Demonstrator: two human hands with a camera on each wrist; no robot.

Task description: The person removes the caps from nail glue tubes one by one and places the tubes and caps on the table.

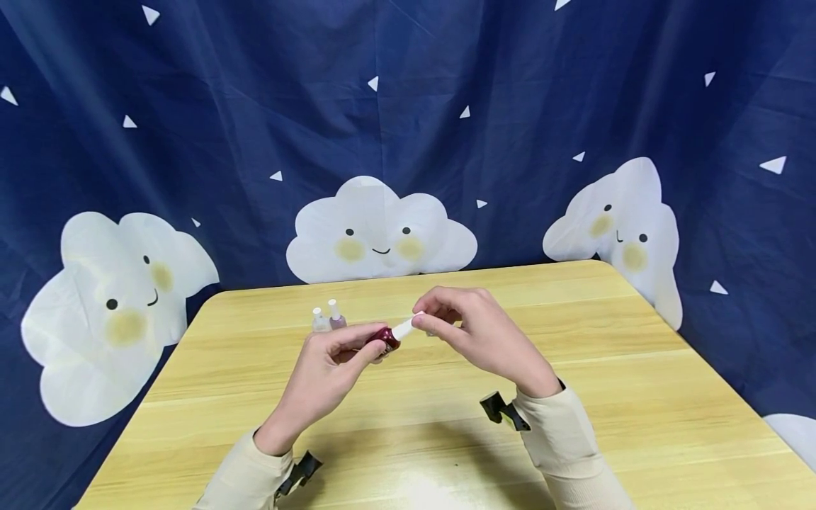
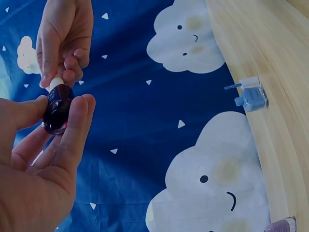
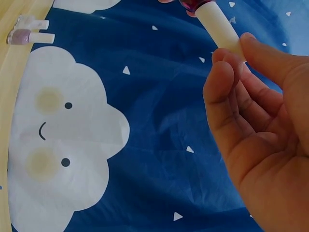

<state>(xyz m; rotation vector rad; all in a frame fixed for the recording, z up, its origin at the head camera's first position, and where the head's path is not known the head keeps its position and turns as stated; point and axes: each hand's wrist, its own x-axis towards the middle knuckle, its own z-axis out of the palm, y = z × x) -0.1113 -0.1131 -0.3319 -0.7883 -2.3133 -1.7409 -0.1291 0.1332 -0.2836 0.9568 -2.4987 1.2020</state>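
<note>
My left hand (image 1: 321,372) grips a dark red nail polish bottle (image 1: 388,338) between thumb and fingers, above the table. The bottle is tilted, with its white cap (image 1: 403,329) pointing up and to the right. My right hand (image 1: 478,338) pinches the end of that cap between thumb and index finger. In the right wrist view the long cap (image 3: 217,26) meets the red bottle's neck. The left wrist view shows the bottle's dark glass (image 2: 58,108) between my left thumb and fingers.
A lilac nail polish bottle (image 1: 337,322) and a clear one (image 1: 320,323), both white-capped, stand behind my left hand. A blue nail polish bottle (image 2: 254,98) is uncapped on the table, its white brush cap (image 2: 249,82) beside it. A dark blue curtain (image 1: 395,127) hangs behind the table (image 1: 574,304).
</note>
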